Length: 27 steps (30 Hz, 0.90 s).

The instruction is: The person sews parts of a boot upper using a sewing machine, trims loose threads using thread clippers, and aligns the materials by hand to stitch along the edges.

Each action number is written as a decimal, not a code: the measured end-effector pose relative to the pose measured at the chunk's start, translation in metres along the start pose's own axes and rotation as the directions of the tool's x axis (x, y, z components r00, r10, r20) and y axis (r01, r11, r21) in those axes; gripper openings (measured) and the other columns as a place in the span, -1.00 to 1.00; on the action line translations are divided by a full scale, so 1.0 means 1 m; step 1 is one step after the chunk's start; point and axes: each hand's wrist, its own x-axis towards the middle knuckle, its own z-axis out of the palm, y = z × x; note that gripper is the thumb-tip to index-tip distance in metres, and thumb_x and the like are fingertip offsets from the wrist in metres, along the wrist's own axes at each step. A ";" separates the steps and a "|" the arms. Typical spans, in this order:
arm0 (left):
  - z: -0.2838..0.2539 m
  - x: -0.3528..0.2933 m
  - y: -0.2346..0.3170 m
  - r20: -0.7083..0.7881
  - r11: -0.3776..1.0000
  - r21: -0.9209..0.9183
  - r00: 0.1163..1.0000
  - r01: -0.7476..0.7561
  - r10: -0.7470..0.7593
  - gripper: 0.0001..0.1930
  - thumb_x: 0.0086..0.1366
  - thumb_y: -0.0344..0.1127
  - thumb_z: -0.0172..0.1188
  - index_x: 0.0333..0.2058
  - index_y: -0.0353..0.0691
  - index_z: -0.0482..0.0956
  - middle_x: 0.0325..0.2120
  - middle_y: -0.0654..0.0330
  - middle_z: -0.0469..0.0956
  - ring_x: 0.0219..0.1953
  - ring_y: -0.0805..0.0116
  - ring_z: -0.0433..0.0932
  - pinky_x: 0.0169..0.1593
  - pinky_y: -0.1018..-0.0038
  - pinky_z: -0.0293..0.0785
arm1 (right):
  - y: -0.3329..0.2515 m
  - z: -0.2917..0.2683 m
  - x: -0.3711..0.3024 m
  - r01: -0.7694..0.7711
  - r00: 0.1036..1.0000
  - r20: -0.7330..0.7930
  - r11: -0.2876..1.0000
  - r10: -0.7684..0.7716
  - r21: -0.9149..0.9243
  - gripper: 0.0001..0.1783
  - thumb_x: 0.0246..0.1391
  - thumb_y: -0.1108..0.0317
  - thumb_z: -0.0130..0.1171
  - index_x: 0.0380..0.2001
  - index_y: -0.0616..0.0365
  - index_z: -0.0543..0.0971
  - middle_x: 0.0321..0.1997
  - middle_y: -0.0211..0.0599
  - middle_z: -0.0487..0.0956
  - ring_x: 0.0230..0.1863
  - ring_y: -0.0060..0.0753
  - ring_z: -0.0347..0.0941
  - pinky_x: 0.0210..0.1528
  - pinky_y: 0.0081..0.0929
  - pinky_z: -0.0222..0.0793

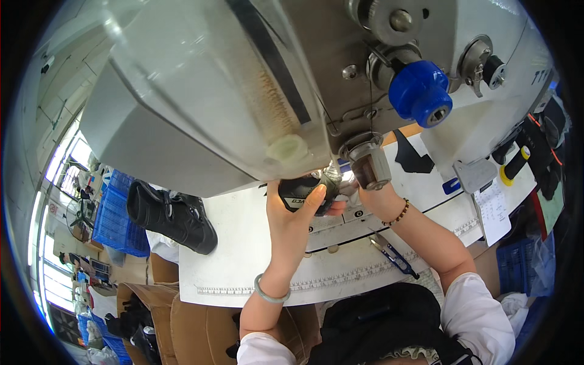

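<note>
A large grey-white industrial sewing machine (377,73) fills the upper middle, with a blue knob (420,94) on its front. Below its head, my left hand (289,216) is closed on a black shoe upper piece (296,190) with pale lettering, the thumb pressing on top. My right hand (382,202) reaches in from the other side, close to the needle area. The machine's cylindrical metal part covers most of its fingers, so their grip cannot be seen. Thread snips (394,257) with dark handles lie on the white table (243,258), below my right hand.
A black boot (173,218) stands tilted at the table's left edge. To the right are a black cut piece (412,155), a paper sheet (493,213) and a yellow-ended thread spool (516,165). Cardboard boxes (204,328) and blue crates (121,213) stand beyond the table.
</note>
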 end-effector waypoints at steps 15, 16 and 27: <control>-0.015 0.012 0.007 0.124 0.997 0.014 0.989 0.079 -0.080 -0.72 0.12 -0.53 0.07 -0.24 -0.54 0.22 -0.43 -0.11 0.48 -0.54 0.07 0.57 -0.49 0.31 0.60 | 0.008 -0.005 -0.002 0.056 0.998 -0.004 0.998 -0.056 -0.017 -0.92 0.07 0.35 0.06 -0.43 0.10 0.48 -0.53 -0.61 0.41 -0.58 -0.87 0.21 -0.56 -0.83 0.12; -0.016 0.013 0.007 0.132 0.996 0.020 0.988 0.084 -0.086 -0.73 0.12 -0.53 0.08 -0.26 -0.54 0.23 -0.45 -0.11 0.49 -0.54 0.07 0.57 -0.50 0.31 0.59 | 0.009 -0.005 -0.003 0.013 0.998 -0.065 0.999 -0.015 -0.040 -0.91 0.07 0.35 0.06 -0.43 0.11 0.48 -0.52 -0.61 0.42 -0.56 -0.87 0.23 -0.53 -0.83 0.14; -0.019 0.006 -0.008 0.044 0.966 -0.207 0.988 0.153 -0.147 -0.74 0.16 -0.40 0.08 -0.25 -0.48 0.34 -0.48 -0.03 0.53 -0.56 0.16 0.57 -0.51 0.40 0.56 | 0.008 -0.007 0.001 0.031 0.999 -0.022 0.998 -0.032 -0.054 -0.90 0.08 0.32 0.07 -0.41 0.10 0.49 -0.58 -0.67 0.39 -0.67 -0.90 0.11 -0.67 -0.82 -0.04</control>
